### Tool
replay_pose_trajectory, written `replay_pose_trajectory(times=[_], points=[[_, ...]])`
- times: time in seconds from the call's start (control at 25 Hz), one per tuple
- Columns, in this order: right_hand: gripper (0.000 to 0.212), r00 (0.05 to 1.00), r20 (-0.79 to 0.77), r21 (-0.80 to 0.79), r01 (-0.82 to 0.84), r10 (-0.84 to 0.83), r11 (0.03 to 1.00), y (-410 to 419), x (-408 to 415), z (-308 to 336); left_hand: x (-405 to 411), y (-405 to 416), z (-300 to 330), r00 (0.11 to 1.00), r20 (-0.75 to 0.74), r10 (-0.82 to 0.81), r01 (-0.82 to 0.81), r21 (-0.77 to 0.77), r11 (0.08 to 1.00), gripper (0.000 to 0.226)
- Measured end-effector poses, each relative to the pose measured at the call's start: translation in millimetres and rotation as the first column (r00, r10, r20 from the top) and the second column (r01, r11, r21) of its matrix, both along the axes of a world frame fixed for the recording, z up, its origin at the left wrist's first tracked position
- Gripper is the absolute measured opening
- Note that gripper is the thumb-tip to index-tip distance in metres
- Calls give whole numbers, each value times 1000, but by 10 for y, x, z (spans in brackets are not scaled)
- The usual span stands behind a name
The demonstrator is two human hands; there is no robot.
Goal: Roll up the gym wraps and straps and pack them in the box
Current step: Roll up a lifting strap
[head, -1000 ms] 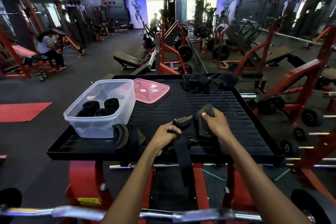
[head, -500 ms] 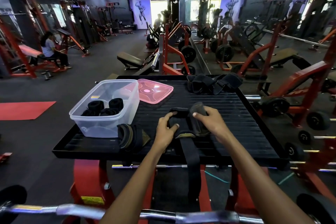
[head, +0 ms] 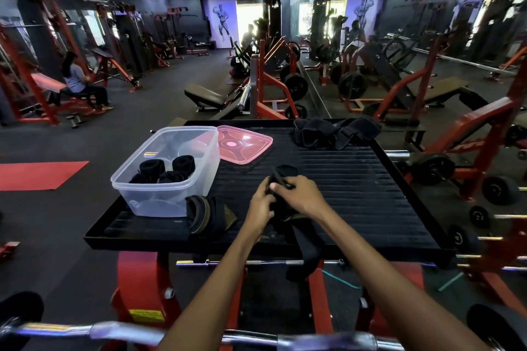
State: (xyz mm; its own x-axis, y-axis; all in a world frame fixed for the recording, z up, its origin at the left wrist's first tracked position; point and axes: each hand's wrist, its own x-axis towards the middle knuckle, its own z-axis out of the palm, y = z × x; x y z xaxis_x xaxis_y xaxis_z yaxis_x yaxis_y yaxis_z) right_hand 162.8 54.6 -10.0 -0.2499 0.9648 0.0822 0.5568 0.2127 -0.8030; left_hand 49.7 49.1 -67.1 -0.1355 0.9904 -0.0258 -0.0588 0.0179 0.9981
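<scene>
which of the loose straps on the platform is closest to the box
The rolled strap with the tan edge, lying right against the near right corner of the clear box. The pile of straps at the far edge sits beyond the pink lid.

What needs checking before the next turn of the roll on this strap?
1. Both hands on the strap: ok, left hand and right hand grip it.
2. Roll tight: cannot tell, the fingers cover it.
3. Loose tail free: not ok, it hangs over the near edge of the black platform.
4. Box open with room: ok, a few rolls inside, the pink lid lies beside it.
5. Path to box: ok, though a rolled wrap lies just in front of it.
6. More to roll: ok, a pile of wraps at the far edge.
</scene>
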Motion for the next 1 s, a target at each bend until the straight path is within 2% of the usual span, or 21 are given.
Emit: replay_pose_trajectory(times=[0.08, 0.16, 0.2, 0.24, 0.28, 0.32, 0.36, 0.4, 0.44, 0.52, 0.56, 0.64, 0.68, 0.8, 0.88, 0.96, 1.0], points=[[16, 995, -60, -45, -83, 80, 996, -40, -48, -62, -18, 16, 21, 988, 153, 33, -33, -5, 999, 40], [6, 995, -79, -162, -75, 63, 984, -75, -81, -120, -33, 25, 18, 971, 226, 71, -72, -1, 997, 31], [15, 996, -27, -189, -83, 80, 978, -89, -85, -125, -38, 25, 3, 971, 226, 79, -79, -7, 997, 38], [33, 993, 39, -207, -99, 109, 973, -98, -71, -132, -47, 27, -13, 974, 213, 82, -82, -7, 997, 41], [43, 986, 40, -230, -150, 163, 962, -116, -49, -117, -50, 28, -20, 976, 181, 122, -118, -28, 993, 31], [41, 976, -53, -266, -216, 209, 940, -114, -13, -104, -52, 23, -35, 970, 178, 165, -156, -65, 986, 16], [33, 954, -192, -303, -280, 229, 911, -119, 28, -87, -54, 22, -35, 961, 191, 202, -186, -100, 978, 15], [32, 938, -288, -291, -276, 191, 916, -107, 88, -91, -62, 30, -42, 948, 226, 225, -201, -125, 972, 21], [30, 941, -325, -234, -182, 99, 955, -70, 144, -127, -66, 22, -23, 938, 257, 231, -204, -129, 970, 25], [30, 973, -206, -94, 81, -99, 992, -45, 292, -217, -73, 27, -9, 929, 278, 243, -217, -121, 969, 43], [38, 983, -111, -98, 133, -143, 986, -69, 336, -270, -70, 46, -27, 923, 303, 238, -211, -120, 970, 54], [54, 997, 28, -246, 75, -70, 966, -160, 399, -332, -67, 36, -5, 914, 313, 258, -235, -111, 966, 63], [55, 1000, 12, -296, 14, -11, 955, -184, 411, -366, -61, 15, 15, 917, 293, 271, -250, -106, 962, 64], [35, 955, -291, -344, -52, -54, 937, -159, 468, -403, -81, 26, 4, 923, 204, 326, -320, -59, 945, 64], [11, 845, -517, -470, -144, -139, 871, -132, 544, -317, -103, 29, -13, 918, 139, 371, -369, -37, 929, 66], [21, 710, -679, -563, -340, -187, 754, -124, 664, -232, -118, 29, -22, 910, 93, 403, -401, -42, 915, 67], [28, 682, -710, -578, -424, -174, 697, -137, 717, -217, -120, 24, -9, 905, 71, 419, -416, -46, 908, 68]])
